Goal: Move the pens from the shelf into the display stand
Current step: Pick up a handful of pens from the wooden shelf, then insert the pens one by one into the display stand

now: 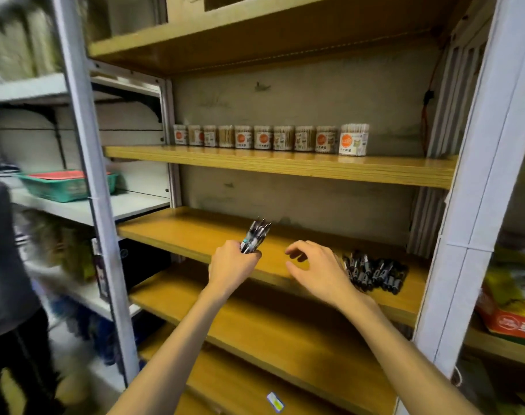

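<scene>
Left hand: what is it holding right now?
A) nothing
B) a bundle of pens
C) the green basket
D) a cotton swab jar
B: the left hand has its fingers curled round a bundle of pens, tips pointing up, above the wooden shelf.

Labelled jars (a row) — green basket

- bundle of pens – dark barrels, tips angled up and away, gripped upright-ish above the wooden shelf
- loose pile of pens lying jumbled at the shelf's right end
</scene>
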Demonstrator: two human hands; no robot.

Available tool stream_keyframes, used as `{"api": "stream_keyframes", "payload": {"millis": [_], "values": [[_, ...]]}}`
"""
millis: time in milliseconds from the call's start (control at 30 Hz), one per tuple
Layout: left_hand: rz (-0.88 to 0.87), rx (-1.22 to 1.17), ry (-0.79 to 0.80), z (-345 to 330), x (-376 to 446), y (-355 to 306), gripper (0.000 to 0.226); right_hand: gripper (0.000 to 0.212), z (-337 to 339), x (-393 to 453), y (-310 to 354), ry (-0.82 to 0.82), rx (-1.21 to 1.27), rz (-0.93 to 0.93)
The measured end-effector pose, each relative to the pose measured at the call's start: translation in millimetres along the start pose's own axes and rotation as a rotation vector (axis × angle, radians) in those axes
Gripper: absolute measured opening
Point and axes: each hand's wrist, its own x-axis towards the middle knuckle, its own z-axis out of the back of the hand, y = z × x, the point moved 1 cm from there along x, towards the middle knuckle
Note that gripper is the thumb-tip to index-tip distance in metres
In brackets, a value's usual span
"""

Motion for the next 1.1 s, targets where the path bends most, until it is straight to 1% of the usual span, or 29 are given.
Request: {"api": "stream_keyframes", "payload": {"millis": [67, 233, 367, 467, 600, 667, 700, 767, 867, 967, 1033, 1100], "values": [[0.014, -0.001, -0.028, 13.0, -22.9, 1.3, 0.020, 0.023, 0.2, -10.5, 8.5, 0.035, 0.039, 0.040], [0.106, 0.007, -0.158, 49.0, -97.8, 6.7, 0.018, 0.026, -1.9, -49.4, 34.6, 0.144, 0.111, 0.148], [0.190, 0.039, -0.314, 87.2, -167.5, 9.7, 0.029, 0.030, -5.3, -89.8, 62.9, 0.202, 0.186, 0.257], [0.234, 0.042, -0.400, 122.1, -225.3, 7.4, 0.022, 0.026, -11.4, -120.8, 100.2, 0.260, 0.245, 0.346], [0.320, 0.140, -0.530, 175.5, -301.5, 12.3, 0.028, 0.025, -17.7, -159.8, 166.4, 0.313, 0.346, 0.486], [0.343, 0.181, -0.568, 197.7, -332.2, 16.3, 0.026, 0.024, -18.2, -176.8, 197.4, 0.356, 0.411, 0.540], [0.369, 0.200, -0.607, 220.1, -360.2, 19.5, 0.025, 0.023, -18.9, -193.8, 225.6, 0.380, 0.452, 0.588], [0.396, 0.232, -0.637, 242.6, -389.6, 22.0, 0.018, 0.022, -21.6, -210.9, 253.8, 0.390, 0.486, 0.632], [0.440, 0.275, -0.726, 295.3, -459.9, 19.5, 0.008, 0.020, -22.9, -256.7, 317.3, 0.411, 0.533, 0.743], [0.455, 0.313, -0.807, 343.3, -529.3, 16.7, 0.008, 0.019, -23.5, -308.0, 377.1, 0.453, 0.586, 0.809], [0.469, 0.336, -0.839, 371.3, -575.1, 18.9, 0.008, 0.019, -23.3, -344.7, 415.2, 0.455, 0.622, 0.846], [0.488, 0.358, -0.855, 400.1, -622.0, 24.0, 0.013, 0.019, -21.8, -382.5, 452.3, 0.462, 0.640, 0.872]]}}
